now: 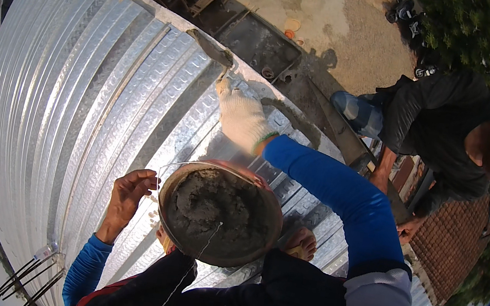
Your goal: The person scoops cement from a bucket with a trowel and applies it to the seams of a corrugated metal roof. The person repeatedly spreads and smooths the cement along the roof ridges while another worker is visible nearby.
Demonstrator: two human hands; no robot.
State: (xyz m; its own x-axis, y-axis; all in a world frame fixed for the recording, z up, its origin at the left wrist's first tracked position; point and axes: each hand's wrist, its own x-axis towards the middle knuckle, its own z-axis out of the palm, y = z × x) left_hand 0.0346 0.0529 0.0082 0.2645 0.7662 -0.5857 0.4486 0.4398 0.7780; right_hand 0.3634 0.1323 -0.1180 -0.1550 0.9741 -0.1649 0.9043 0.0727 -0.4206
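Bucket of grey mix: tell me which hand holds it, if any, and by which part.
The left hand holds the bucket by its thin wire handle, at the fingertips; the gloved right hand is off it.

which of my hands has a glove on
Your right hand, over the metal sheet, wears a pale glove; your left hand, by the bucket, is bare.

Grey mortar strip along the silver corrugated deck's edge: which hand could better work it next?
Probably the right hand, in a cream knit glove, reaching beside the strip; the bare left hand, farther away, pinches the round reddish bucket's wire handle.
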